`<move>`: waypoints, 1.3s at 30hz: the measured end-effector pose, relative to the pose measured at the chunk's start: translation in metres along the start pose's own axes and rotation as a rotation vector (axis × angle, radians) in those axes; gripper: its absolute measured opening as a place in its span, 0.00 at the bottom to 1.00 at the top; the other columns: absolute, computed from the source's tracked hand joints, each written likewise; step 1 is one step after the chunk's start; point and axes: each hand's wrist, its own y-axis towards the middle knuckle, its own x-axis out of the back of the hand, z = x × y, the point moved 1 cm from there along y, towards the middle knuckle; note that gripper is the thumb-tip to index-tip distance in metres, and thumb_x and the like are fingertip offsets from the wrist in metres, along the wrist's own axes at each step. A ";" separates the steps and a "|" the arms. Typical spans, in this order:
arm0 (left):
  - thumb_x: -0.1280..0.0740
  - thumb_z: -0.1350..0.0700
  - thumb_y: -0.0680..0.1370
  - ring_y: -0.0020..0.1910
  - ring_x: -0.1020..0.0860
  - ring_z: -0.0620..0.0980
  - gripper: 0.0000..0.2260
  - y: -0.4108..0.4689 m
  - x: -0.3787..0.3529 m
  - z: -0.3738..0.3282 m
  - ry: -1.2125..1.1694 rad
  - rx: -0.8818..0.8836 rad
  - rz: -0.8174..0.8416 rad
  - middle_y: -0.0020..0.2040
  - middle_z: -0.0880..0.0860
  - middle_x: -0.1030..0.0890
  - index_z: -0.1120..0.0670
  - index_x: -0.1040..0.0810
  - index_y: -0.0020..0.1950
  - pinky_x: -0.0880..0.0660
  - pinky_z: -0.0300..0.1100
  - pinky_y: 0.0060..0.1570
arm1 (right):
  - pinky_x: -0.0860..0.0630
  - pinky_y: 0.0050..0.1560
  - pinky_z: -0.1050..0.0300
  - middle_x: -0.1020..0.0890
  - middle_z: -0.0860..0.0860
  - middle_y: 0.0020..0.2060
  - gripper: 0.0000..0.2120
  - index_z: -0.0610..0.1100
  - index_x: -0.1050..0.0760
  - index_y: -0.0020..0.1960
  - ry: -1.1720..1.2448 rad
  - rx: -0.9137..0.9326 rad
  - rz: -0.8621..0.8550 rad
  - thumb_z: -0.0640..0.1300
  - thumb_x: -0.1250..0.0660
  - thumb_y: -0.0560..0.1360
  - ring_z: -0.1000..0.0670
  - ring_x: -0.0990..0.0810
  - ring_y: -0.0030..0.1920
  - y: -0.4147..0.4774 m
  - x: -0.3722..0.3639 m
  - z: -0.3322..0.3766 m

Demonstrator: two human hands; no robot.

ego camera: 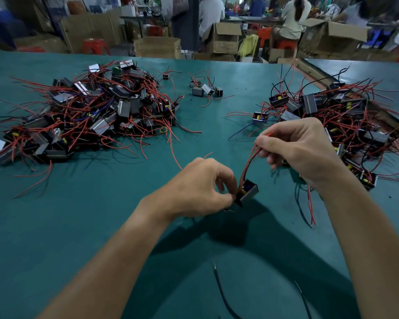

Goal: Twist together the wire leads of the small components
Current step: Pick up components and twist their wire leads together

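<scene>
- The left hand (194, 187) pinches a small boxy component (248, 192) between thumb and curled fingers, just above the green table (78, 215). The right hand (297, 148) nips its red and black leads (249, 162) near their free ends, between thumb and forefinger.
- The leads bow loosely between the two hands. The twist would probably go best if the right hand draws them taut and side by side first, then rolls them while the left hand keeps the component from turning.
- Nearest the person, two loose black wires (219, 288) lie on the table, apart from the work.
- More red wires (310, 203) hang below the right wrist; whether that hand holds them cannot be told. They could snag the leads.
- A right pile (343, 125) of components sits just beside the right hand, with stray wires reaching toward it.
- A larger left pile (90, 111) lies well apart.
- Farther off, a few components (205, 88) sit between the piles.
- Beyond the table edge stand cardboard boxes (224, 40), with seated people behind them.
</scene>
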 end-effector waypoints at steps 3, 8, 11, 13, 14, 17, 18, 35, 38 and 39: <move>0.34 0.49 0.68 0.43 0.20 0.47 0.09 -0.002 -0.001 -0.001 0.062 -0.001 0.073 0.42 0.48 0.16 0.50 0.15 0.40 0.25 0.42 0.48 | 0.28 0.23 0.63 0.21 0.49 0.24 0.06 0.35 0.21 0.38 0.029 0.048 -0.065 0.31 0.30 0.74 0.53 0.27 0.22 0.000 0.001 0.000; 0.36 0.47 0.70 0.40 0.20 0.51 0.11 -0.001 0.004 -0.003 -0.021 0.080 -0.100 0.39 0.48 0.16 0.52 0.17 0.41 0.24 0.44 0.44 | 0.30 0.22 0.62 0.22 0.49 0.23 0.06 0.34 0.22 0.37 -0.013 0.006 -0.023 0.30 0.29 0.72 0.53 0.28 0.22 0.002 0.005 -0.001; 0.37 0.53 0.69 0.48 0.18 0.46 0.10 -0.001 0.016 -0.001 -0.122 0.078 -0.102 0.45 0.44 0.16 0.50 0.17 0.43 0.24 0.45 0.53 | 0.31 0.22 0.63 0.24 0.49 0.23 0.09 0.38 0.23 0.36 -0.023 -0.037 -0.012 0.29 0.29 0.72 0.53 0.30 0.22 0.003 0.004 -0.004; 0.36 0.56 0.65 0.48 0.20 0.37 0.12 -0.005 0.022 -0.001 -0.148 0.042 0.005 0.45 0.44 0.16 0.49 0.17 0.45 0.24 0.39 0.52 | 0.30 0.23 0.62 0.24 0.48 0.25 0.10 0.40 0.24 0.36 -0.010 -0.081 0.037 0.28 0.29 0.72 0.53 0.30 0.23 0.004 0.002 -0.007; 0.34 0.57 0.64 0.44 0.21 0.34 0.13 -0.008 0.023 -0.002 -0.139 0.025 0.072 0.45 0.43 0.16 0.48 0.17 0.46 0.26 0.32 0.46 | 0.30 0.24 0.62 0.24 0.48 0.26 0.10 0.40 0.24 0.37 -0.007 -0.109 0.063 0.28 0.30 0.72 0.52 0.30 0.23 0.005 0.002 -0.009; 0.29 0.61 0.64 0.33 0.23 0.33 0.13 -0.011 0.018 -0.002 -0.080 0.013 0.210 0.38 0.40 0.17 0.49 0.16 0.46 0.31 0.25 0.36 | 0.28 0.26 0.61 0.24 0.49 0.25 0.06 0.38 0.23 0.39 -0.048 -0.163 0.102 0.31 0.29 0.73 0.52 0.29 0.23 0.006 -0.002 -0.016; 0.28 0.62 0.65 0.32 0.23 0.35 0.13 -0.010 0.016 -0.002 -0.062 0.016 0.228 0.37 0.39 0.17 0.49 0.15 0.46 0.30 0.27 0.36 | 0.27 0.26 0.61 0.24 0.49 0.25 0.06 0.38 0.22 0.39 -0.066 -0.166 0.093 0.33 0.29 0.73 0.53 0.28 0.24 0.006 -0.002 -0.018; 0.30 0.54 0.77 0.33 0.21 0.48 0.07 0.003 0.014 0.024 -0.172 0.146 -0.050 0.36 0.52 0.15 0.54 0.14 0.43 0.21 0.48 0.39 | 0.25 0.26 0.61 0.16 0.45 0.30 0.06 0.40 0.20 0.45 -0.110 -0.200 0.229 0.37 0.34 0.79 0.52 0.25 0.23 0.003 -0.014 -0.016; 0.32 0.54 0.79 0.35 0.24 0.50 0.09 0.006 0.013 0.027 -0.264 0.249 -0.214 0.38 0.54 0.16 0.57 0.15 0.45 0.22 0.56 0.44 | 0.22 0.29 0.60 0.15 0.44 0.34 0.08 0.41 0.18 0.43 -0.121 -0.136 0.218 0.34 0.34 0.78 0.51 0.24 0.26 0.002 -0.015 -0.014; 0.31 0.54 0.79 0.36 0.27 0.48 0.09 0.007 0.012 0.027 -0.286 0.262 -0.247 0.37 0.54 0.18 0.57 0.15 0.44 0.22 0.56 0.45 | 0.21 0.30 0.60 0.16 0.44 0.33 0.10 0.43 0.17 0.42 -0.132 -0.111 0.212 0.33 0.33 0.77 0.50 0.23 0.28 0.002 -0.015 -0.014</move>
